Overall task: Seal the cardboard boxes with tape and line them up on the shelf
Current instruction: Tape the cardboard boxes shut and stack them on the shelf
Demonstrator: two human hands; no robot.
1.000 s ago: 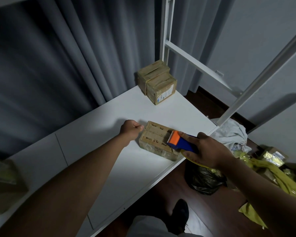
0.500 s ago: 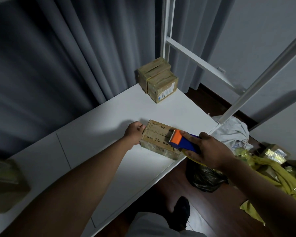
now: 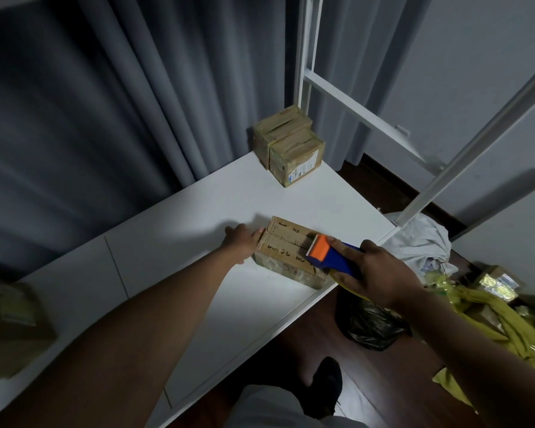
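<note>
A cardboard box (image 3: 286, 242) lies on the white shelf (image 3: 198, 217) near its front right edge. My left hand (image 3: 243, 242) rests against the box's left end, thumb on the top edge. My right hand (image 3: 374, 270) grips a blue and orange tape dispenser (image 3: 331, 253), whose orange toothed end sits on the box's top near the middle seam. Two taped boxes (image 3: 289, 145) stand side by side at the shelf's far corner.
A white shelf post (image 3: 464, 149) and a crossbar rise at the right. Grey curtains hang behind. On the dark floor to the right lie a black bag (image 3: 368, 325), white cloth (image 3: 420, 239), yellow wrapping (image 3: 491, 313) and another box (image 3: 494, 281). A blurred box (image 3: 10, 322) sits at far left.
The dispenser's orange end has moved slightly left along the box's top. My left hand has opened from a loose fist and now lies against the box's end.
</note>
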